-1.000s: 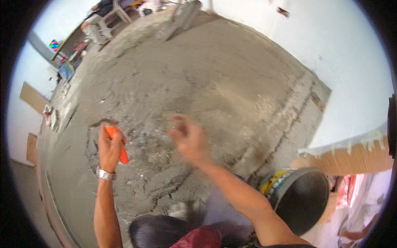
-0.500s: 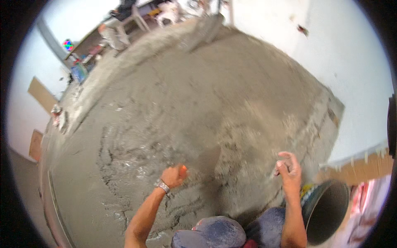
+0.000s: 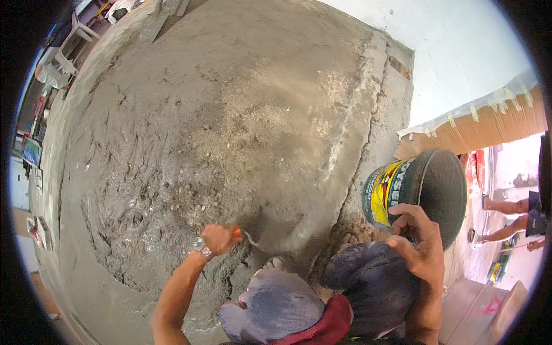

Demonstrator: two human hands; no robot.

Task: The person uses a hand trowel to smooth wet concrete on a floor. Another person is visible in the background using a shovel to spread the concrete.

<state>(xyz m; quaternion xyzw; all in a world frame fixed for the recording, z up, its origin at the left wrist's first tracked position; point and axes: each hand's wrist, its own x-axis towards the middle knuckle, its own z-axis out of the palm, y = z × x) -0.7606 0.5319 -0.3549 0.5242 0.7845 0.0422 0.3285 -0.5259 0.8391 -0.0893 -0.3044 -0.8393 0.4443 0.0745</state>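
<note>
My left hand (image 3: 218,239), with a metal-banded watch at the wrist, is closed round the orange handle of a trowel (image 3: 237,232). Its bent metal neck reaches right, low over the wet grey cement (image 3: 132,224); the blade is blurred against the cement and hard to make out. My right hand (image 3: 418,241) is raised over my right knee, thumb and curled fingers apart, with nothing visible between them. Just behind that hand, a dark green bucket (image 3: 376,198) with a yellow band lies tipped, its mouth facing right. I cannot tell whether the fingers touch it.
Dry sandy powder (image 3: 253,109) lies over part of the cement. A rough raised cement edge (image 3: 368,115) runs along the right, beside a white wall (image 3: 460,52). Brown cardboard (image 3: 477,129) is taped along the wall's base. Another person's legs (image 3: 506,221) show at far right. A white plastic chair (image 3: 80,31) stands far left.
The view has swung right and down, bringing the bucket fully into sight. My right hand has come up in front of the bucket. The trowel stays in my left hand.
</note>
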